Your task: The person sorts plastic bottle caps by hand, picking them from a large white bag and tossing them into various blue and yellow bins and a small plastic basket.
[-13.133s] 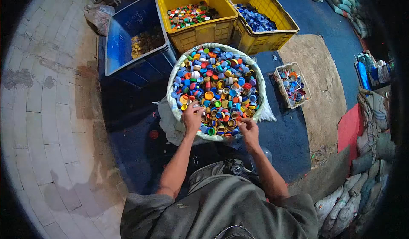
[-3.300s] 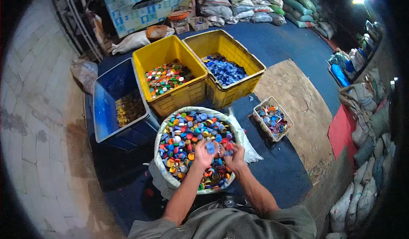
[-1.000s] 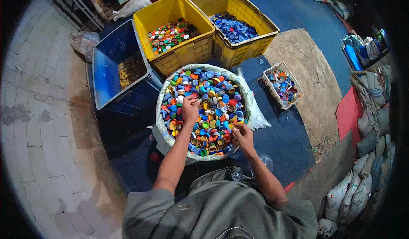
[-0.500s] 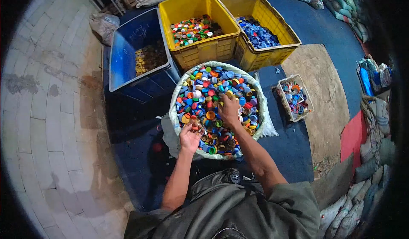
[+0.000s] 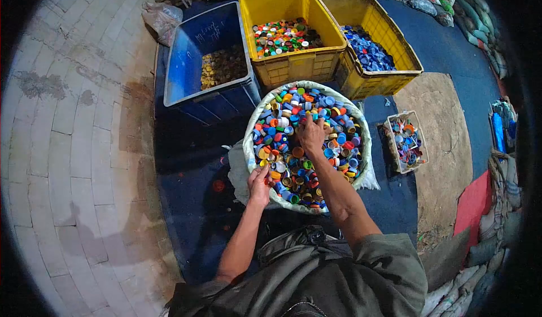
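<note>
A round, pale sack-lined tub (image 5: 249, 142) stands in front of me, heaped with plastic bottle caps (image 5: 285, 142) of many colours. Over the middle of the heap, my right hand (image 5: 311, 136) reaches palm down, its fingers apart and touching the caps. Its fingertips are partly lost among them. At the tub's near left rim is my left hand (image 5: 259, 186), fingers curled closed beside a yellow cap (image 5: 263, 163). What those fingers hold, if anything, is hidden.
Behind the tub stand a blue bin (image 5: 186, 94) with yellow and brown caps, a yellow bin (image 5: 299, 65) with mixed caps, and another yellow bin (image 5: 389, 82) with blue caps. A small white basket (image 5: 423, 147) sits right. Filled sacks (image 5: 477, 20) line the far right.
The view has shifted, so tub and bins appear further right. My right hand has spread its fingers on the caps. My left hand has drawn back towards the rim, its fingers more closed.
</note>
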